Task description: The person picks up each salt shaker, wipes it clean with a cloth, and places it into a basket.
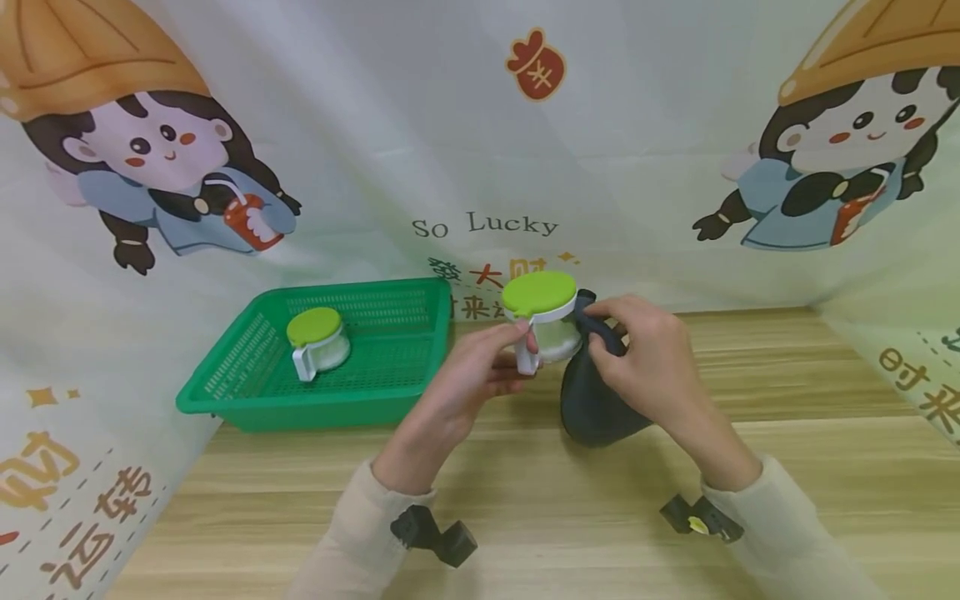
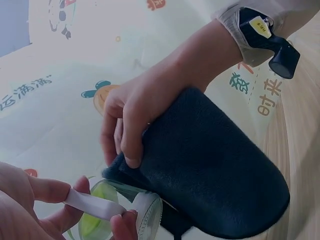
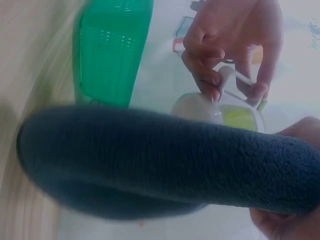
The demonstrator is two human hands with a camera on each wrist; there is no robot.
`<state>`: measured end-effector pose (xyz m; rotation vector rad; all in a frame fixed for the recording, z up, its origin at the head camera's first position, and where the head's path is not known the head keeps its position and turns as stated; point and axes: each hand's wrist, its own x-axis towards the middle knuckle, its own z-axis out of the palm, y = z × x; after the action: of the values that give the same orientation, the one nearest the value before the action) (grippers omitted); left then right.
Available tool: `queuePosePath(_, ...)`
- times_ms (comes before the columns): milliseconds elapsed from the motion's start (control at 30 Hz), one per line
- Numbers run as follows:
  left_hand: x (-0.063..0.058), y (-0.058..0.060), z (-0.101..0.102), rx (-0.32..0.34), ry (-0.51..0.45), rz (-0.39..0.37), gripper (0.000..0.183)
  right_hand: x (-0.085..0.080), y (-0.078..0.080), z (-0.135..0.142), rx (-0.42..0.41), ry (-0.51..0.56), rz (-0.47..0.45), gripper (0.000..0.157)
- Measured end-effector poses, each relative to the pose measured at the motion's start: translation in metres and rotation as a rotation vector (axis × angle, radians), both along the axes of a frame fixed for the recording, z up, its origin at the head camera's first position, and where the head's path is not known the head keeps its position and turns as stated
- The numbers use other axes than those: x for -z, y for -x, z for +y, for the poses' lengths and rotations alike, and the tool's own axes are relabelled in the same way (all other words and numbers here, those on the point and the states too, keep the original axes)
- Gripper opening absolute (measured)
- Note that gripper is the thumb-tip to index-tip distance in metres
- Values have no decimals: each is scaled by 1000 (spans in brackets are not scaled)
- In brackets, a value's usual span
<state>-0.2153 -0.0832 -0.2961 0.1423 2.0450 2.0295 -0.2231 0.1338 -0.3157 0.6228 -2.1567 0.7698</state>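
In the head view my left hand [image 1: 468, 375] holds up a small glass seasoning jar [image 1: 561, 337] with a lime-green lid, fingers and thumb on its white handle [image 1: 528, 354]. My right hand [image 1: 648, 358] pinches the upper part of a dark blue-grey, fleecy cloth [image 1: 596, 404], which hangs down beside the jar. The left wrist view shows the cloth [image 2: 215, 170] up against the jar's glass. Across the right wrist view the cloth [image 3: 150, 155] hides part of the jar and part of my right hand.
To the left stands a green plastic basket [image 1: 300, 412] with perforated walls. Inside it sits a second glass jar [image 1: 330, 352] with a green lid and white handle. The wood-grain table [image 1: 555, 517] meets a printed curtain [image 1: 360, 167] behind.
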Motion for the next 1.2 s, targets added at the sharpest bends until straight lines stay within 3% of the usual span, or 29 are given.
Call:
queuePosePath(133, 0, 2, 2, -1, 6, -8, 29, 3, 1, 0, -31, 10, 45, 24)
queuePosePath(333, 0, 2, 6, 28, 3, -8, 28, 2, 3, 3, 58, 57, -4, 26)
queuePosePath(633, 0, 2, 3, -21, 2, -7, 29, 0, -3, -3, 16, -59, -19, 24)
queuePosePath(967, 1, -1, 5, 9, -2, -4, 29, -3, 0, 3, 88, 17, -176, 32)
queuePosePath(1200, 2, -1, 4, -14, -8, 7, 29, -3, 1, -1, 98, -15, -278, 37)
